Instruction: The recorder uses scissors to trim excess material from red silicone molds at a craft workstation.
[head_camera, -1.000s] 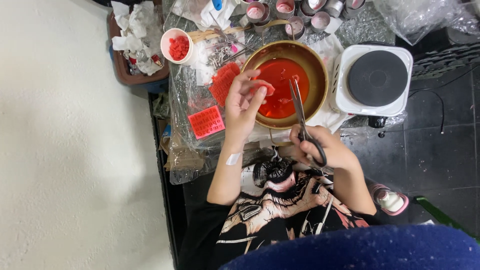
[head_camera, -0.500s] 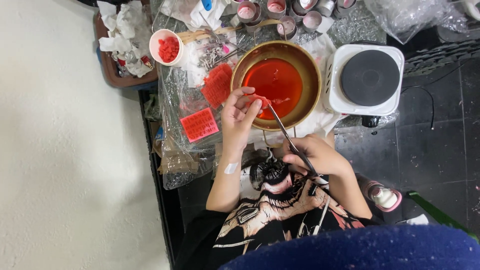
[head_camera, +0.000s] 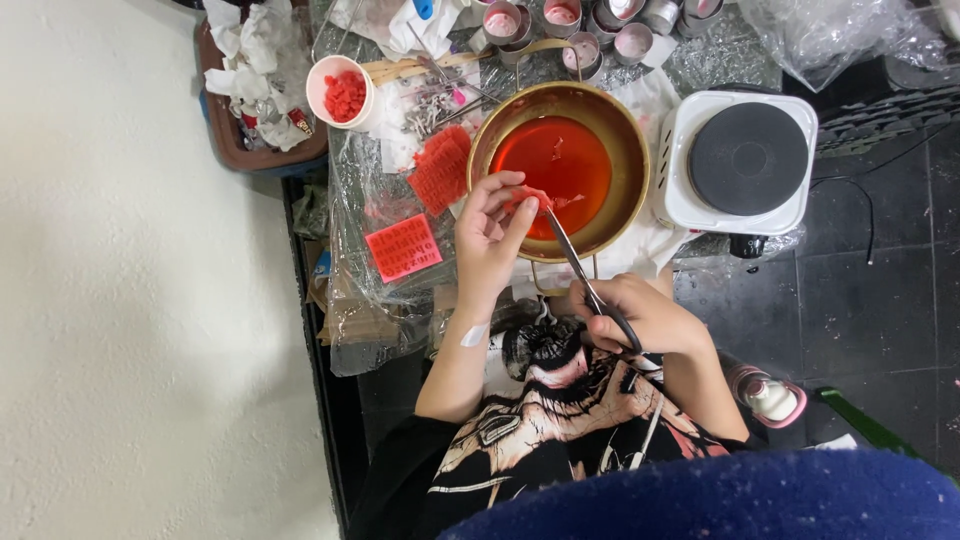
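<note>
Left hand (head_camera: 490, 235) pinching red piece (head_camera: 532, 197), right hand (head_camera: 640, 315) gripping scissors (head_camera: 585, 280)

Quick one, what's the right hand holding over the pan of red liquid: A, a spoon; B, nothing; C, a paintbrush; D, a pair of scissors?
D: the right hand grips a pair of scissors, blades reaching toward the red piece pinched by the left hand at the pan's rim.

The scene is evenly and brightly lit from above. Glare is seen on the clear plastic sheeting (head_camera: 385, 290) left of the brass bowl (head_camera: 560, 170). Soft shadows are cast below the bowl. Slight blur is noted throughout.
</note>
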